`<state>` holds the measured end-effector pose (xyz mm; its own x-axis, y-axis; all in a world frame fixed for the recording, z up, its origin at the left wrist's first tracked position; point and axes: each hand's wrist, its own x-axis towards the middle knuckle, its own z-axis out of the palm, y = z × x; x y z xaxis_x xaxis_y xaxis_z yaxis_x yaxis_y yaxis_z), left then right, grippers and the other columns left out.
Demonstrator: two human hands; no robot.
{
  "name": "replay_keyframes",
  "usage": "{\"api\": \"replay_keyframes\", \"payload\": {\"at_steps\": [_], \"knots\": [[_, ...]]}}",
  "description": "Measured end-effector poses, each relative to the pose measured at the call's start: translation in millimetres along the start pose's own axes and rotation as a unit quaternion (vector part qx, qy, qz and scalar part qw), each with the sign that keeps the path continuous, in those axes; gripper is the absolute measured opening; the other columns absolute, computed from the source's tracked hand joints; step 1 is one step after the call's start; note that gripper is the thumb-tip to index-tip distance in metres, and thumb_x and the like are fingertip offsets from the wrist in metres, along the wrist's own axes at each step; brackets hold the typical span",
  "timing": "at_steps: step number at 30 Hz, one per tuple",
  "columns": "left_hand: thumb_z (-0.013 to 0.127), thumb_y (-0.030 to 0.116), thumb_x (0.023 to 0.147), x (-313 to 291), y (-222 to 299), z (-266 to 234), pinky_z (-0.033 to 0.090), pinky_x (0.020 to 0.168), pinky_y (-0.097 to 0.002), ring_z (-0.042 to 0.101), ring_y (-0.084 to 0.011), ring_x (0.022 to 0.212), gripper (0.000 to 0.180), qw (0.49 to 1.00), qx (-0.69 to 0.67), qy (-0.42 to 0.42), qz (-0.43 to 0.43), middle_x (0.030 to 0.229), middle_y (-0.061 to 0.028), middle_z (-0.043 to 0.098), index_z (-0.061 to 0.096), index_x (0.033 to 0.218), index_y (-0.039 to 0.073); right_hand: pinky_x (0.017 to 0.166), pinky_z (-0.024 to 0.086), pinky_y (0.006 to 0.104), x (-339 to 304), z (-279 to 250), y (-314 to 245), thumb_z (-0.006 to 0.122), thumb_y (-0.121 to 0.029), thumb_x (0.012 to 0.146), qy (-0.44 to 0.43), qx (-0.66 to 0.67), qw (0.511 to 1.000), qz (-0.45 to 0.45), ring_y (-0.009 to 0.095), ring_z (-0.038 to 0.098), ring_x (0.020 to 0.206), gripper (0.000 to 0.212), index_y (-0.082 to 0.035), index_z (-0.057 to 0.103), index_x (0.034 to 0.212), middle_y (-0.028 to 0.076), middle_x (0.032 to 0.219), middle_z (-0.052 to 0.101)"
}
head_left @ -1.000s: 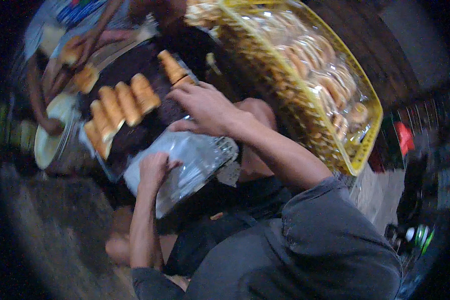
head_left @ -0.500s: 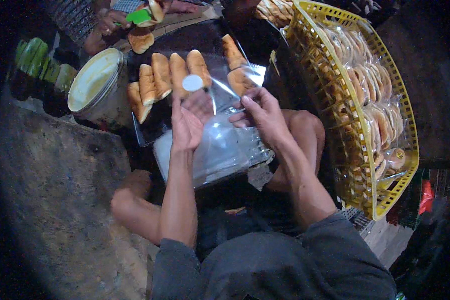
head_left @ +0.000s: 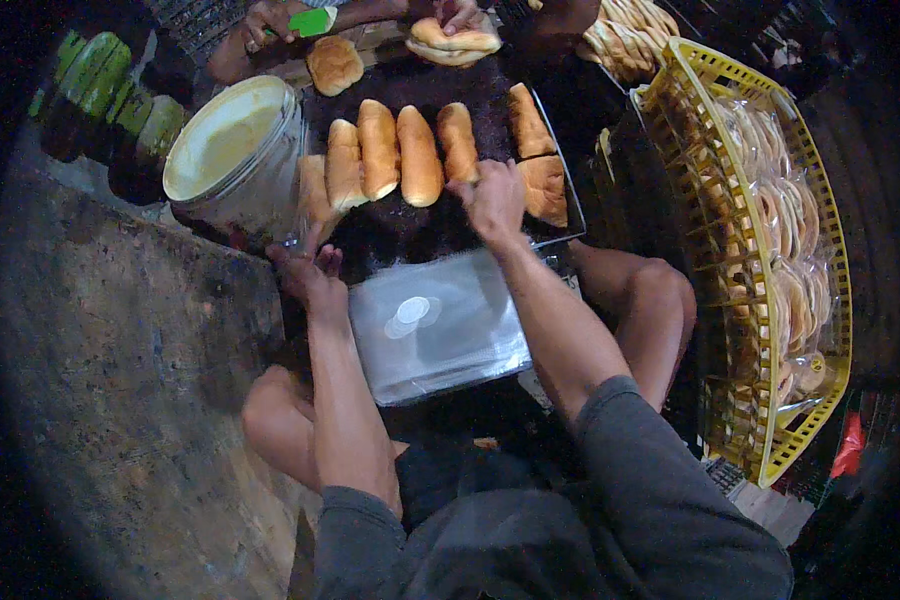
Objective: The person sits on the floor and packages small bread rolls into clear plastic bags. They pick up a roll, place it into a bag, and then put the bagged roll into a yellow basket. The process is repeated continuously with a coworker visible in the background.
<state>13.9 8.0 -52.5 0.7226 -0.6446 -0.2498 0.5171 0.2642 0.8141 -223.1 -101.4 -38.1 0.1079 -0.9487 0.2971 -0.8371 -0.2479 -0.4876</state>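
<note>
My right hand [head_left: 494, 204] is at the lower end of the rightmost long bread roll [head_left: 457, 140], fingers curled against it. At the tray's near left corner, my left hand [head_left: 316, 278] has its fingers apart, just below the leftmost roll [head_left: 314, 190]; some blur hides whether it touches. Between these rolls, several more golden ones [head_left: 420, 155] lie side by side on the dark tray [head_left: 405, 228]. A stack of clear plastic bags [head_left: 450, 345] with a white round label [head_left: 411, 310] rests in front of me, between my forearms.
Two bread pieces [head_left: 544, 188] sit at the tray's right. Left stands a cream-smeared white bucket [head_left: 180, 170], with green wrapped bundles [head_left: 95, 75] beyond. A yellow crate [head_left: 840, 340] of bagged breads is on the right. Across, another person's hands hold a green spatula [head_left: 311, 21] and a split bun [head_left: 453, 45].
The clear bag held up between my hands is down on the stack. My hands have moved apart, the right to a roll, the left toward the tray corner. The view has shifted.
</note>
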Motion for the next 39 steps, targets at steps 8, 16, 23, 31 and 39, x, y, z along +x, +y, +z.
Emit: {"api": "replay_keyframes", "payload": {"at_steps": [8, 16, 23, 31, 39], "knots": [[0.038, 0.062, 0.092, 7.9, 24.3, 27.3, 0.056, 0.072, -0.0382, 0.067, -0.0290, 0.092, 0.073, 0.979, 0.141, -0.142, 0.033, 0.126, -0.0160, 0.055, 0.037, 0.131, 0.000, 0.087, 0.048, 0.0332, -1.6, -151.8, 35.5, 0.066, -0.021, 0.077, -0.135, 0.399, 0.901, 0.104, 0.023, 0.062, 0.098, 0.060, 0.007, 0.049, 0.128, 0.019, 0.112, 0.063], [0.029, 0.062, 0.094, -40.0, 41.9, 85.9, 0.058, 0.074, -0.0388, 0.065, -0.0344, 0.096, 0.077, 0.957, 0.166, -0.239, 0.009, 0.120, -0.0201, 0.054, 0.037, 0.131, -0.006, 0.097, 0.045, 0.0352, -6.8, -233.2, 43.2, 0.057, -0.017, 0.078, -0.180, 0.526, 0.824, 0.107, 0.025, 0.057, 0.111, 0.063, 0.009, 0.040, 0.133, 0.020, 0.125, 0.055], [0.038, 0.049, 0.097, -116.1, 21.5, 106.5, 0.056, 0.080, -0.0385, 0.060, -0.0291, 0.107, 0.061, 0.930, 0.047, -0.351, -0.101, 0.130, -0.0139, 0.051, 0.028, 0.143, 0.010, 0.089, 0.046, 0.0307, -24.3, -181.2, 10.2, 0.066, -0.020, 0.081, -0.147, 0.536, 0.826, 0.094, 0.020, 0.059, 0.101, 0.062, 0.006, 0.043, 0.132, 0.017, 0.117, 0.059], [0.058, 0.039, 0.091, -106.9, 14.5, 90.4, 0.047, 0.095, -0.0335, 0.056, -0.0206, 0.112, 0.049, 0.910, -0.254, -0.242, -0.222, 0.125, -0.0057, 0.057, 0.050, 0.128, 0.008, 0.106, 0.025, 0.0562, -66.6, -179.2, -79.7, 0.074, -0.019, 0.074, 0.178, 0.078, 0.950, -0.243, 0.042, 0.036, 0.129, 0.029, -0.008, 0.065, 0.100, 0.014, 0.127, 0.051], [0.034, 0.071, 0.087, -160.5, 51.4, 124.8, 0.049, 0.077, -0.0384, 0.056, -0.0246, 0.108, 0.090, 0.814, 0.076, -0.528, -0.229, 0.130, -0.0185, 0.050, 0.015, 0.146, 0.005, 0.059, 0.051, 0.0440, -78.0, -271.3, -54.0, 0.067, -0.023, 0.073, -0.012, -0.027, 0.999, -0.036, 0.039, 0.063, 0.067, 0.074, 0.010, 0.032, 0.130, 0.022, 0.071, 0.062]]}}
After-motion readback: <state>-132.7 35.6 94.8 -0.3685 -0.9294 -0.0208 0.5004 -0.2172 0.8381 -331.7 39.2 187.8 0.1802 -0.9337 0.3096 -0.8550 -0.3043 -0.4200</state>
